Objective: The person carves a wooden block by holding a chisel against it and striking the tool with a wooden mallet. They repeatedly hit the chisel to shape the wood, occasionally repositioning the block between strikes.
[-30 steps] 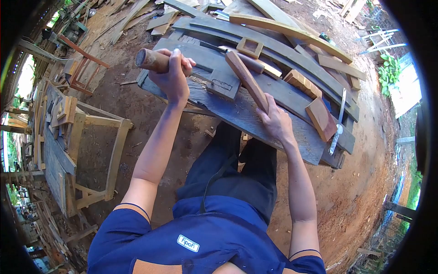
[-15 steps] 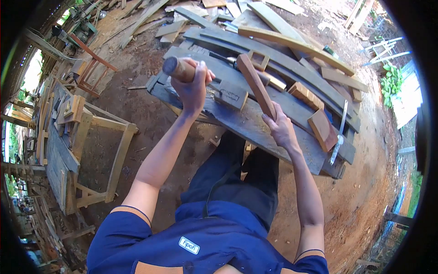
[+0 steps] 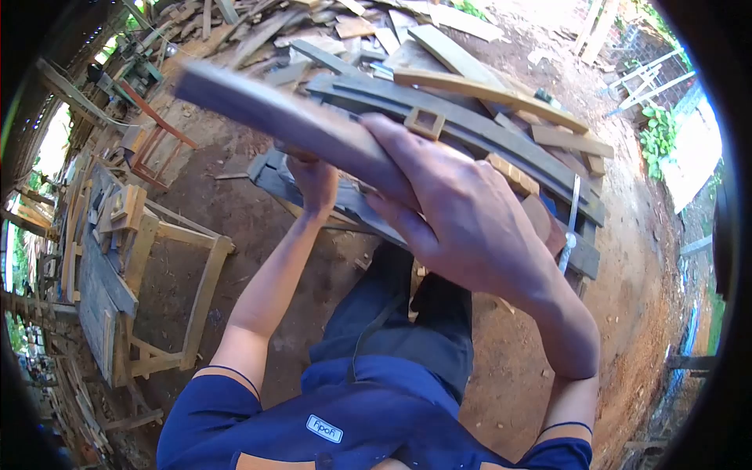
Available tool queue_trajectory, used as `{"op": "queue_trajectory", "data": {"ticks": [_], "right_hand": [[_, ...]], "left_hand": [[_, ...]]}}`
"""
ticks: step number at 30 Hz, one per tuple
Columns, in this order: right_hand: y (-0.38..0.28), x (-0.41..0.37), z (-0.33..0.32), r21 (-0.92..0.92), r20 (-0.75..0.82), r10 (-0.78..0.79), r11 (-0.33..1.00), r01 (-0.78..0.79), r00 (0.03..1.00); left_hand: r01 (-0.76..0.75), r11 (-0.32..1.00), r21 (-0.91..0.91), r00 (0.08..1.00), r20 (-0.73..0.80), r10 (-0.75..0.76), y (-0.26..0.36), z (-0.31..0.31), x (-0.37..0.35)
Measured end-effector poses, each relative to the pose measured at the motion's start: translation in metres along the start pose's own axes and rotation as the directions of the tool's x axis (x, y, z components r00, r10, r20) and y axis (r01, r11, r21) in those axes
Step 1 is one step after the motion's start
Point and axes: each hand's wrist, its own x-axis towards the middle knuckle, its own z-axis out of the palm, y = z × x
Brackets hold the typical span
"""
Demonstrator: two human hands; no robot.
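Note:
My right hand [image 3: 482, 211] is raised close to the camera, its fingers wrapped around a squared wooden bar [image 3: 290, 113]. The bar slants up to the left, above my left hand [image 3: 316, 188]. That hand is low over the left part of the dark plank workbench [image 3: 270, 174], its fingers closed. It was gripping a thick round wooden handle, like a chisel's, a moment before; the bar now covers most of that handle. Whatever lies under its lower end is hidden. My right hand and the bar also block the middle of the bench.
On the bench are a small square wooden frame [image 3: 424, 123], a light wooden block [image 3: 513, 174], a reddish-brown block [image 3: 544, 223] and a metal square [image 3: 570, 235]. A long tan plank [image 3: 493, 92] lies beyond. Another wooden workbench [image 3: 102, 258] stands at left; scrap boards [image 3: 356, 27] cover the ground ahead.
My right hand has lifted the wooden bar up toward the camera and to the left. My left hand sits slightly lower in view, now partly behind the bar.

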Motion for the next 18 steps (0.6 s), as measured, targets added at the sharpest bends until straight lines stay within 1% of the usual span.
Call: {"op": "queue_trajectory", "data": {"ticks": [1, 3, 4, 5, 7, 8, 9, 10, 11, 12, 13, 14, 15, 17, 18], "right_hand": [[-0.002, -0.002, 0.004, 0.004, 0.013, 0.017, 1.0, -0.017, 1.0], [-0.004, -0.001, 0.01, 0.11, -0.084, -0.034, 0.993, 0.043, 0.996], [0.001, 0.004, 0.01, -0.038, 0.135, 0.123, 0.992, -0.119, 0.983], [0.004, 0.005, 0.011, -0.032, 0.132, 0.122, 0.992, -0.119, 0.984], [0.017, 0.007, 0.012, -0.105, 0.11, -0.01, 0.994, 0.022, 0.994], [0.023, 0.004, 0.021, 0.006, 0.015, -0.008, 1.0, 0.008, 1.0], [0.028, 0.001, 0.027, 0.009, 0.032, -0.004, 1.0, 0.004, 0.999], [0.035, -0.002, 0.031, 0.197, 0.021, 0.112, 0.974, -0.114, 0.993], [0.044, -0.007, 0.038, 0.377, 0.034, 0.229, 0.899, -0.225, 0.973], [0.068, -0.013, 0.053, 0.329, 0.002, 0.222, 0.921, -0.21, 0.975], [0.081, -0.018, 0.061, 0.313, 0.095, 0.32, 0.889, -0.334, 0.943], [0.092, -0.024, 0.067, 0.284, 0.182, 0.418, 0.844, -0.454, 0.89], [0.105, -0.031, 0.078, 0.284, 0.181, 0.425, 0.841, -0.461, 0.887], [0.131, -0.045, 0.104, 0.269, 0.244, 0.531, 0.767, -0.583, 0.811], [0.141, -0.05, 0.114, 0.274, 0.251, 0.531, 0.763, -0.586, 0.809]], "left_hand": [[0.022, 1.0, 0.001, 1.0, 0.002, -0.022, 0.001, 0.001, -0.008], [-0.111, 0.989, 0.096, 0.994, 0.018, 0.11, 0.008, -0.001, -0.014], [-0.187, 0.972, 0.143, 0.982, 0.03, 0.185, 0.015, -0.001, -0.013], [-0.189, 0.971, 0.147, 0.982, 0.034, 0.186, 0.023, -0.002, -0.013], [-0.139, 0.988, 0.063, 0.99, 0.042, 0.136, 0.037, 0.005, -0.01], [0.063, 0.998, 0.013, 0.998, 0.008, -0.063, 0.057, 0.01, -0.018], [0.13, 0.991, -0.035, 0.991, 0.034, -0.129, 0.069, 0.01, -0.019], [0.062, 0.994, -0.09, 0.995, 0.086, -0.054, 0.061, 0.007, -0.014], [-0.004, 0.989, -0.145, 0.991, 0.131, 0.023, 0.057, 0.005, -0.01], [0.0, 0.99, -0.141, 0.992, 0.122, 0.017, 0.057, -0.002, -0.013], [0.066, 0.992, -0.109, 0.985, 0.169, -0.047, 0.065, -0.005, -0.015], [0.131, 0.988, -0.077, 0.969, 0.219, -0.112, 0.069, -0.009, -0.016], [0.137, 0.987, -0.078, 0.967, 0.224, -0.117, 0.068, -0.013, -0.017], [0.088, 0.996, 0.009, 0.928, 0.363, -0.085, 0.067, -0.028, -0.018], [0.102, 0.995, 0.024, 0.908, 0.405, -0.103, 0.065, -0.036, -0.019]]}}
